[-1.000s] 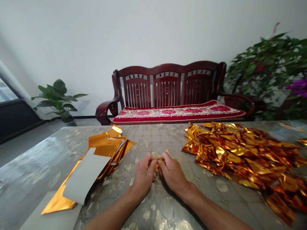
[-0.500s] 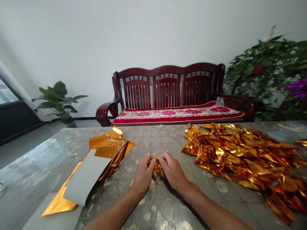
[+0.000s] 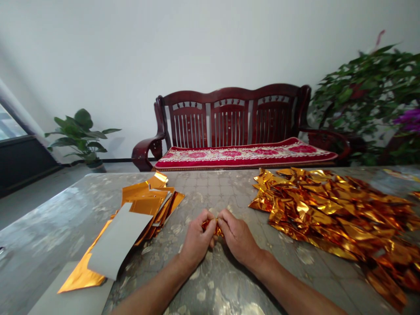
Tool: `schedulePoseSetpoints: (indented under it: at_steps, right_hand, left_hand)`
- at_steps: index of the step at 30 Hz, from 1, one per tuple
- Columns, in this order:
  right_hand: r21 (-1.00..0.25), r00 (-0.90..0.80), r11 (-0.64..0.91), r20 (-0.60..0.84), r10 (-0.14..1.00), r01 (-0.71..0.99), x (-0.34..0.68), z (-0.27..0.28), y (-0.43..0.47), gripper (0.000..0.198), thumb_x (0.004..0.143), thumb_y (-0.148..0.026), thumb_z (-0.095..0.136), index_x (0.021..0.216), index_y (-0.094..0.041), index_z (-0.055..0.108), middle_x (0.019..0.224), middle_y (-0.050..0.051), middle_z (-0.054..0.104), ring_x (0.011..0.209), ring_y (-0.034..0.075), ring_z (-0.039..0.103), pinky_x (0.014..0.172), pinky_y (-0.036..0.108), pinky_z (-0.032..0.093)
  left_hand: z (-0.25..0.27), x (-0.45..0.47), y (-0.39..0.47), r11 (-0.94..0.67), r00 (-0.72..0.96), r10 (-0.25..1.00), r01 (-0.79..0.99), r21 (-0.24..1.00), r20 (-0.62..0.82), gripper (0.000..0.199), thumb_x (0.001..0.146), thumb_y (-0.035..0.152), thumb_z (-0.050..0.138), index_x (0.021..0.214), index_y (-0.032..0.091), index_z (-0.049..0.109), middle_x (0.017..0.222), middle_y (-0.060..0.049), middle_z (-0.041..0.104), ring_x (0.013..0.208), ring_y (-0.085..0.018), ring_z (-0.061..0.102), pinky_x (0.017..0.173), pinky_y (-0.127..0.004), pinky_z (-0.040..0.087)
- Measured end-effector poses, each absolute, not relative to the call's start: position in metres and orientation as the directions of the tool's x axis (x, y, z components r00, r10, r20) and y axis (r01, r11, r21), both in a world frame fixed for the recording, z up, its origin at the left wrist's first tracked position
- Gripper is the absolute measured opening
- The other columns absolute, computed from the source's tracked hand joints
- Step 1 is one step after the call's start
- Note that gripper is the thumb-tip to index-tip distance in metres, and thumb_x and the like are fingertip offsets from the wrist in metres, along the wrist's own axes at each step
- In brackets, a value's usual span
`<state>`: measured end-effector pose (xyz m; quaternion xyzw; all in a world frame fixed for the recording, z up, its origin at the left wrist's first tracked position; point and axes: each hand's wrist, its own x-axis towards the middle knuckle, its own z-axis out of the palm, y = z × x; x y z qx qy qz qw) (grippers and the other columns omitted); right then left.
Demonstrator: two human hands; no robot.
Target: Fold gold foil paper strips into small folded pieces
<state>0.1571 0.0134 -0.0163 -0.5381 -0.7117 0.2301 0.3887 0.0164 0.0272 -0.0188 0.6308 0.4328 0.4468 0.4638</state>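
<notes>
Both hands meet over the middle of the table, pinching a small piece of gold foil paper (image 3: 219,229) between thumbs and fingers. My left hand (image 3: 197,234) grips its left side, and my right hand (image 3: 236,234) its right side. Most of the piece is hidden by the fingers. To the left lies a loose stack of gold foil sheets (image 3: 144,203), some turned with the grey back (image 3: 121,240) up. A large heap of folded gold foil pieces (image 3: 328,210) spreads over the table on the right.
The table (image 3: 203,183) has a patterned, glossy cover. Behind it stands a dark red wooden bench (image 3: 229,118) with a red floral cushion (image 3: 246,155). A potted plant (image 3: 82,135) is at the left, and leafy plants (image 3: 361,96) rise at the right.
The hands stay together on the foil piece; the thumbs have shifted slightly, with the left thumb tilting inward. The stack and heap are unchanged; the view has moved a little.
</notes>
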Motion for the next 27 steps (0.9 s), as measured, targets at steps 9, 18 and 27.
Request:
schedulePoseSetpoints:
  at_steps: [9,18,27]
  right_hand:
    - [-0.847,-0.025,0.243,0.263,0.964,0.473,0.1560,-0.0189,0.0205,0.013,0.092,-0.030,0.041,0.089,-0.023,0.051,0.079,0.000,0.063,0.077,0.018,0.061,0.070,0.028,0.040]
    - [-0.902,0.010,0.223,0.244,0.970,0.369,0.1531,-0.0191,0.0193,0.016,0.089,-0.027,0.043,0.099,-0.021,0.054,0.082,0.001,0.067,0.078,0.019,0.064,0.072,0.031,0.046]
    - [-0.902,0.011,0.187,0.208,0.978,0.388,0.1495,-0.0195,0.0175,0.017,0.089,-0.024,0.042,0.103,-0.022,0.051,0.079,0.001,0.068,0.071,0.018,0.064,0.067,0.029,0.046]
  left_hand:
    - [-0.0225,0.0194,0.0344,-0.131,0.189,0.975,0.066,0.989,0.116,0.020,0.087,0.039,0.054,0.085,0.019,0.050,0.046,0.009,0.051,0.040,-0.008,0.049,0.046,-0.017,0.042]
    - [-0.0210,0.0236,0.0339,-0.056,0.118,0.991,-0.062,0.997,0.063,0.022,0.081,0.035,0.063,0.088,0.016,0.053,0.058,0.003,0.062,0.050,-0.010,0.059,0.052,-0.020,0.050]
    - [-0.0234,0.0235,0.0292,-0.095,0.087,0.992,-0.005,0.995,0.095,0.018,0.079,0.030,0.063,0.087,0.017,0.053,0.056,0.005,0.061,0.047,-0.011,0.059,0.050,-0.021,0.050]
